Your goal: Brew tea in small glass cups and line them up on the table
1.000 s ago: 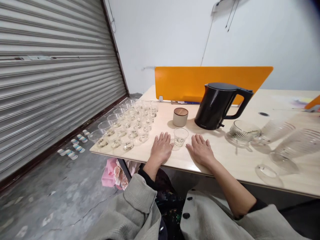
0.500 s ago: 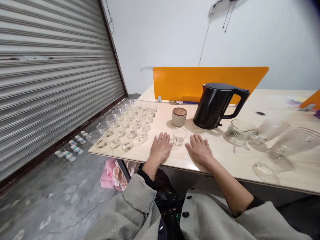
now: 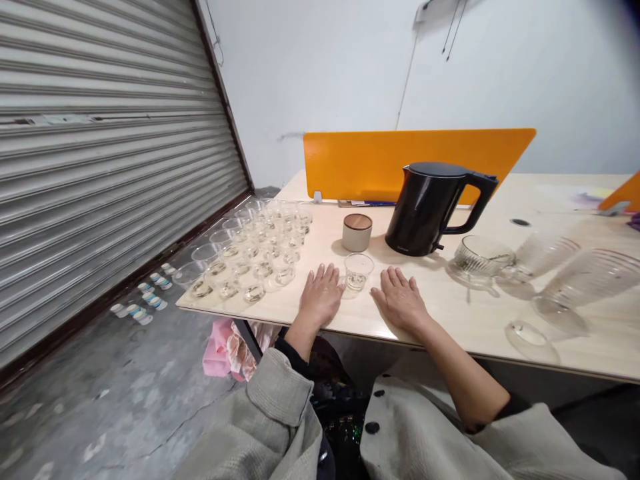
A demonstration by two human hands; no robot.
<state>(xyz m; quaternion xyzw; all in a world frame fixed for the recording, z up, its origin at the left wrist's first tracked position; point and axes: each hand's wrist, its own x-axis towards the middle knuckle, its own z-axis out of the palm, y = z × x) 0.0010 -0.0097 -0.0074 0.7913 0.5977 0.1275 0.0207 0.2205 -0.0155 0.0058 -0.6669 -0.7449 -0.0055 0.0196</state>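
Both palms lie flat on the pale wooden table (image 3: 345,317), fingers pointing away from me. My left hand (image 3: 321,295) holds nothing; its thumb is close to a clear plastic cup (image 3: 359,270). My right hand (image 3: 399,298) is flat on the other side of that cup, also with nothing in it. The cup stands upright between them, with a little dark matter at its bottom. Behind the cup sits a small grey canister with a wooden lid (image 3: 357,233). A black electric kettle (image 3: 425,210) stands behind my right hand, its handle to the right.
Rows of clear cups (image 3: 255,250) with dark bits in them fill the table's left end. To the right are a ribbed glass bowl (image 3: 483,257) and stacked clear cups (image 3: 593,280) lying on their sides. An orange divider (image 3: 350,163) stands behind the kettle.
The camera view has shifted slightly. Both hands stay flat in the same places, and the cup, canister and kettle have not moved on the table.
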